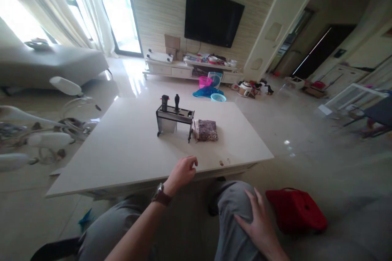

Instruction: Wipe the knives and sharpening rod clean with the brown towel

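Observation:
My left hand [183, 170], with a watch [159, 191] on its wrist, hovers at the near edge of the white table [122, 155]. Its fingers are curled in and I see nothing in them. Spread over my grey-trousered knee, my right hand [259, 218] holds nothing. Beyond the left hand stands a black-framed rack [176, 115] that looks like a knife holder. Two black handles, one thick [164, 102] and one slim [177, 102], stick up from its top slots. A folded brown-and-white patterned cloth [206, 130] lies against its right side.
Two small marks or bits [221, 163] are near the table's front edge. On the floor to my right sits a red stool [295, 211]. A white branching lamp [50, 140] stands at the left. Past the table are a blue basket [218, 97] and a low TV cabinet [180, 71].

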The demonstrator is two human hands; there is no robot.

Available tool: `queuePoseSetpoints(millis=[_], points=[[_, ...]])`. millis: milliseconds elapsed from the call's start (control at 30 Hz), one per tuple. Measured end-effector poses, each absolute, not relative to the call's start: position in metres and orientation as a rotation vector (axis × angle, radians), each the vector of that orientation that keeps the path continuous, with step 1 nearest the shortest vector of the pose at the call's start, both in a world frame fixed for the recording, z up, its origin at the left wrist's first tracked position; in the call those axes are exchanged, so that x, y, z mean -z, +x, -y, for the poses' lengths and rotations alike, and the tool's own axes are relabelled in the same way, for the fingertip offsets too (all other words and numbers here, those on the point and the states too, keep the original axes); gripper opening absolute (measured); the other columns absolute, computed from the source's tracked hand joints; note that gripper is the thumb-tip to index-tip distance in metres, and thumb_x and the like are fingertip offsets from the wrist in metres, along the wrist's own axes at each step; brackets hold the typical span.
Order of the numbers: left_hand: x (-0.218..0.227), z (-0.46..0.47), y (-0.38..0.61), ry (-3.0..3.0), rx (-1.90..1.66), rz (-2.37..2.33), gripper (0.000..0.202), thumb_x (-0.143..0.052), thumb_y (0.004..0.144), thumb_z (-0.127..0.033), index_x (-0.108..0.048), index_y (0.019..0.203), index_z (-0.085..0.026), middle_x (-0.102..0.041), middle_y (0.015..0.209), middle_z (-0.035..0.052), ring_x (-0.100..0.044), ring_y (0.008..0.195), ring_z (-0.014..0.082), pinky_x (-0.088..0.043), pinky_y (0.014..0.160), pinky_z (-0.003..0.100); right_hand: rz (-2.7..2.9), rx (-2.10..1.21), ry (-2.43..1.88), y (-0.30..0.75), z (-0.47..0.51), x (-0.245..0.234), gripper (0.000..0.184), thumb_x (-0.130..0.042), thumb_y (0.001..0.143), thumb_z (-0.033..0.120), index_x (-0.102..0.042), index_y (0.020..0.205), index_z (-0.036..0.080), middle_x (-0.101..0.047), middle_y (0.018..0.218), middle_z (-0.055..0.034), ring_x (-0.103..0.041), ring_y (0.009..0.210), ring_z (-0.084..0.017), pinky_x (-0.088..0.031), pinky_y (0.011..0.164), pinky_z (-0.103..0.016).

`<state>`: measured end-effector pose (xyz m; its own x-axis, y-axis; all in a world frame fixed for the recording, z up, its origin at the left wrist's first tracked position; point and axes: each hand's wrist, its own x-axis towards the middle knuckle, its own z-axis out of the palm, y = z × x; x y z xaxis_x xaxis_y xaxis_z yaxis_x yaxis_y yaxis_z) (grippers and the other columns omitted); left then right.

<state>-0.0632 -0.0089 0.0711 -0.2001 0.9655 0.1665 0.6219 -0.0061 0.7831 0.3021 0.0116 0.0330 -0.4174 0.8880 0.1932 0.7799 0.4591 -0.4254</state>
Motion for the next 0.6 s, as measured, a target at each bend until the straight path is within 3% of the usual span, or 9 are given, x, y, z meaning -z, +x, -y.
queuePoseSetpoints(millis=[100,167,233,433,600], points=[[-0.083,0.0,-0.099,1.528,-1.189,-1.929,0.022,-0.049,0.071,-0.011,-0.063,0.084,-0.021,-0.051,0.068,-0.0024,-0.048,0.065,0.0153,-0.034,0.064,0.028,2.315,-0.392,-1.141,0.241,-0.069,-0.05,0.065,-0.069,0.086,0.038,-0.047,0.146,0.028,-0.047,0.155,-0.0137,-0.041,0.148,-0.037,-0.036,0.12,-0.062],[-0.089,-0.007,-0.127,1.372,-1.285,-1.926,0.018,-0.05,0.077,-0.017,-0.063,0.089,-0.021,-0.053,0.067,-0.0026,-0.05,0.065,0.0157,-0.036,0.063,0.028,2.248,-0.578,-0.996,0.182,-0.114,-0.06,0.068,-0.07,0.085,0.038,-0.045,0.147,0.026,-0.051,0.15,-0.0145,-0.047,0.143,-0.034,-0.042,0.117,-0.059],[-0.092,-0.013,-0.155,1.211,-1.395,-1.902,0.02,-0.053,0.079,-0.024,-0.063,0.095,-0.02,-0.06,0.077,-0.0003,-0.056,0.071,0.0166,-0.043,0.067,0.029,2.183,-0.824,-0.934,0.115,-0.159,-0.065,0.074,-0.076,0.079,0.04,-0.045,0.146,0.026,-0.052,0.149,-0.0144,-0.051,0.139,-0.033,-0.051,0.109,-0.054],[-0.089,-0.03,-0.227,0.637,-1.609,-1.868,0.039,-0.063,0.074,-0.032,-0.059,0.11,-0.02,-0.066,0.104,0.0079,-0.065,0.089,0.021,-0.053,0.072,0.033,2.067,-1.268,-0.896,-0.05,-0.261,-0.052,0.109,-0.094,0.053,0.038,-0.041,0.147,0.028,-0.047,0.155,-0.0167,-0.05,0.141,-0.033,-0.046,0.112,-0.052],[-0.068,-0.039,-0.265,0.404,-1.801,-1.828,0.042,-0.059,0.08,-0.031,-0.053,0.121,-0.02,-0.061,0.128,0.0142,-0.065,0.107,0.0222,-0.056,0.08,0.033,1.903,-1.502,-0.654,-0.097,-0.284,-0.032,0.099,-0.09,0.058,0.042,-0.039,0.143,0.027,-0.053,0.147,-0.0153,-0.061,0.126,-0.027,-0.055,0.098,-0.047]])
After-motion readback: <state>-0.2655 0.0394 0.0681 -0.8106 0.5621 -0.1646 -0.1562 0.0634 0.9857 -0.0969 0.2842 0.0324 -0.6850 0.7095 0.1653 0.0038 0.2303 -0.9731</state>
